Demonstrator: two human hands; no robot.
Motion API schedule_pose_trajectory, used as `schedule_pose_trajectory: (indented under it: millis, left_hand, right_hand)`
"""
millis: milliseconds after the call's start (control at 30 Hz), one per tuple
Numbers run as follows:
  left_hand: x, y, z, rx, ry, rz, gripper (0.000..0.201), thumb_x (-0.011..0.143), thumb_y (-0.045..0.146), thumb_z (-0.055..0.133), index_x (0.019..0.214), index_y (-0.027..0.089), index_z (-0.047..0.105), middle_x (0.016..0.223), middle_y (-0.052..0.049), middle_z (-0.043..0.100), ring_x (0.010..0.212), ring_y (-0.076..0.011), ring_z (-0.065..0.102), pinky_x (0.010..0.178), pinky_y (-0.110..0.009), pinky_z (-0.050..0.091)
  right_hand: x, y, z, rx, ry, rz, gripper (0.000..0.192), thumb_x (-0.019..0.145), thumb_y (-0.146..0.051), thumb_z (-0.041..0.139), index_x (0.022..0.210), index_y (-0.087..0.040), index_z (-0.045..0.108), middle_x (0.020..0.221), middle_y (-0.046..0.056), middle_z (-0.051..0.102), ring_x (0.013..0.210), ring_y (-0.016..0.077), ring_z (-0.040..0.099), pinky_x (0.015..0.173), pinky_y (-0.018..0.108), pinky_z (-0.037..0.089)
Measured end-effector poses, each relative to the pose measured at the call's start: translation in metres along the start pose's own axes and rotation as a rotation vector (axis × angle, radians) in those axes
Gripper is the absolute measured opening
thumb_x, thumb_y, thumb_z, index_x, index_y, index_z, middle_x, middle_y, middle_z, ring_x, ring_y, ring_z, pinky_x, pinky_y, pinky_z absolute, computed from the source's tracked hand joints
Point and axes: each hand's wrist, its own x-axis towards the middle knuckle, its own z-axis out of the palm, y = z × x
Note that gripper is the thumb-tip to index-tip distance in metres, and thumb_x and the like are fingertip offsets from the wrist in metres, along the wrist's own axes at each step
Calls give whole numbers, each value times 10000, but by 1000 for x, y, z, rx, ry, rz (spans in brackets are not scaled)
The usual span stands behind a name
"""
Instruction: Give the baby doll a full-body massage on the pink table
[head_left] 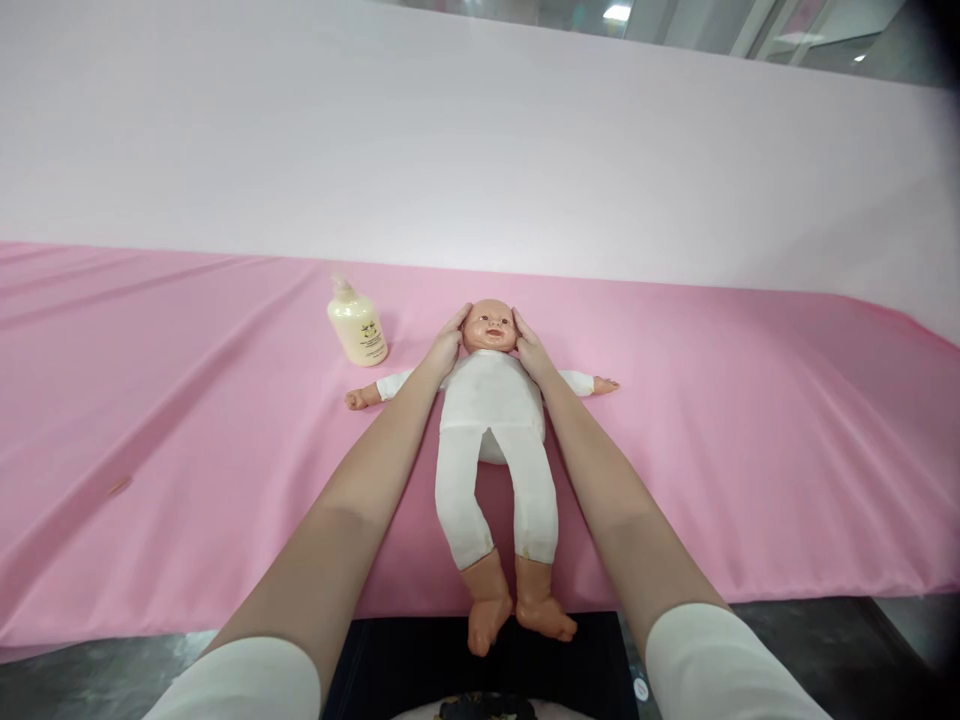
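A baby doll (491, 410) in a white bodysuit lies on its back on the pink cloth, head away from me, arms spread, bare feet hanging over the near edge. My left hand (445, 345) rests flat against the left side of the doll's head (489, 326). My right hand (531, 348) rests against the right side of the head. Both hands cup the head with fingers extended, and neither one grips anything.
A cream pump bottle (357, 323) stands upright on the pink cloth (750, 420) just left of the doll's head. A pale pink backdrop (480, 140) rises behind the table. The table's near edge runs below the doll's feet.
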Motion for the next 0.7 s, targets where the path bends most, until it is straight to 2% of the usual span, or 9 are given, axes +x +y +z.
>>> schedule_pose_trajectory:
  millis: [133,300,400,500,600,700]
  left_hand:
    - [0,0,0,-2,12,-2,880,649,52,530,1520,108,414,1577,-89,435,1494,-247,370,1226,-325,342]
    - [4,-6,-9,61,-40,23,982,548,-1,508,1513,168,437,1589,-58,422,1499,-272,355,1245,-370,309]
    - [4,-11,-15,128,-83,26,1066,509,0,503,1549,203,382,1599,-50,410,1491,-306,363,1263,-409,274]
    - [3,-13,-19,235,-161,71,1130,504,10,524,1590,213,284,1655,-50,294,1506,-326,326,1275,-429,236]
    - [1,-12,-20,298,-190,119,1132,523,35,547,1599,233,254,1689,-28,191,1537,-330,247,1273,-428,235]
    - [-1,-10,-18,291,-172,82,1139,528,45,552,1604,247,237,1680,-28,221,1521,-340,285,1268,-454,249]
  right_hand:
    - [1,3,-1,-18,13,-17,767,889,-300,588,1587,-230,277,1589,32,419,1423,189,488,1216,369,370]
    - [3,2,-2,-9,-1,-11,837,838,-194,561,1601,-169,218,1607,67,384,1432,195,475,1212,356,376]
    - [0,-3,-3,-67,-58,13,959,765,-117,576,1616,-174,137,1650,68,284,1464,214,430,1229,378,347]
    - [-7,-9,-5,-170,-121,23,1065,716,-77,601,1623,-224,65,1686,37,164,1492,234,384,1240,406,323]
    - [-13,-14,-5,-230,-137,44,1084,720,-72,591,1621,-258,17,1697,18,119,1485,239,395,1232,431,339]
    - [-14,-17,-3,-239,-129,45,1087,707,-48,565,1620,-251,10,1699,12,110,1503,228,362,1236,423,334]
